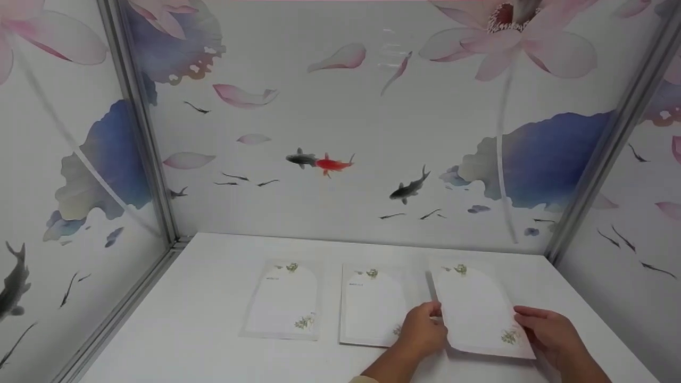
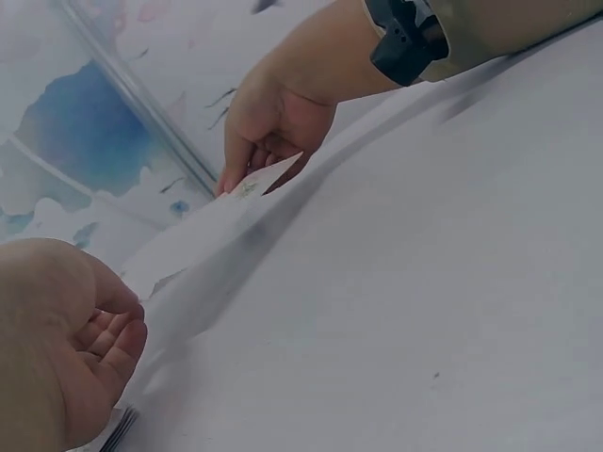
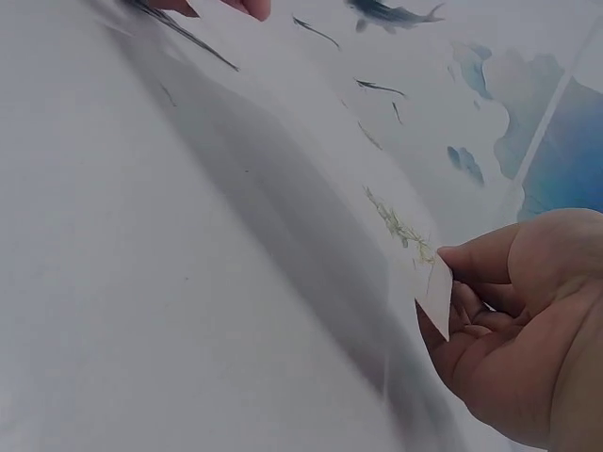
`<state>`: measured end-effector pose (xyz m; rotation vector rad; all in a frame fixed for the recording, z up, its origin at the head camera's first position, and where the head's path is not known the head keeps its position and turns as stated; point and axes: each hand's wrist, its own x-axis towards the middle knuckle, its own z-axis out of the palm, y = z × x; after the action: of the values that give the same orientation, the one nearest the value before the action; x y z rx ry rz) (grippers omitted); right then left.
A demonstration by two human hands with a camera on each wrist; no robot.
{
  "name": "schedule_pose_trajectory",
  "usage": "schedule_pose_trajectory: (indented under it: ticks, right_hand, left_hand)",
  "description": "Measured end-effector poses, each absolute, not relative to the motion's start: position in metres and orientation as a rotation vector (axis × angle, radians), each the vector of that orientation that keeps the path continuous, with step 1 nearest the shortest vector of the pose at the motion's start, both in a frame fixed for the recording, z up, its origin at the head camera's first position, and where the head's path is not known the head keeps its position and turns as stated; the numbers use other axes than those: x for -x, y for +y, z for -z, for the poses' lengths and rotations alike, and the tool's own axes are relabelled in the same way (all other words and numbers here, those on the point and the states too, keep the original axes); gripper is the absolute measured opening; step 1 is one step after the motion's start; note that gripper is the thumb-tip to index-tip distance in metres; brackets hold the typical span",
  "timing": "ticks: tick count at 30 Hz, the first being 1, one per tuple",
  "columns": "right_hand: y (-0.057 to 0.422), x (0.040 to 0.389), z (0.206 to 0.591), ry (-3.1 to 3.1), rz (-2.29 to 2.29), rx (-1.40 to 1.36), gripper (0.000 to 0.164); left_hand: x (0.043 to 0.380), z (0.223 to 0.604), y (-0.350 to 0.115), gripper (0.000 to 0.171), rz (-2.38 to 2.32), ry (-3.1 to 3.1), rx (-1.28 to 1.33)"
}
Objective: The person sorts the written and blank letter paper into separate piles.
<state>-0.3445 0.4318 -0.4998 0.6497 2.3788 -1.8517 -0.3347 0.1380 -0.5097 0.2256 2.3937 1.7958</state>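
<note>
— On the white table [image 1: 202, 319], nearest the right wall, what is that sheet doing?

— The right-hand sheet [image 1: 476, 308] is lifted a little off the surface, held at both of its near corners. It is pale, with an arched panel printed on it, a small green sprig at the top and another at the lower right corner.

— Who has which corner?

— The left hand [image 1: 423, 332] pinches the lower left edge, fingers curled round the paper. The right hand [image 1: 550, 332] pinches the lower right corner, thumb on top just beside the green sprig; the right wrist view shows the thumb [image 3: 480, 259] pressing that corner against the fingers beneath.

— Is the sheet flat?

— Not quite. From the left wrist view it runs as a slightly sagging strip between the two hands, its near edge raised above the table and casting a soft shadow below.

— What lies beside it?

— Two more sheets of the same design. The middle sheet [image 1: 372, 303] lies flat just to the left, its lower right corner hidden behind the left hand. The left sheet [image 1: 284, 306] lies flat further left, apart from the middle one.

— And around the table?

— Wall panels [image 1: 340, 133] printed with pink lotus petals, blue leaves, dark fish and one red fish [image 1: 332, 164], joined by metal corner posts [image 1: 141, 122]. A dark band [image 2: 407, 38] sits on the right wrist.
</note>
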Motion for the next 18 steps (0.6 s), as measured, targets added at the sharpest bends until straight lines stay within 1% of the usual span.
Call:
schedule_pose_trajectory:
  ticks: [8,18]
  right_hand:
    - [0.431,0.35,0.512,2.492,1.696,-0.703,0.058]
    - [0.436,0.347,0.511,2.566,1.606,-0.635,0.051]
  left_hand:
    - [0.336,0.515,0.139,0.037,-1.672,2.506,-0.213]
    - [0.335,0.516,0.138,0.034,-1.594,2.586,-0.214]
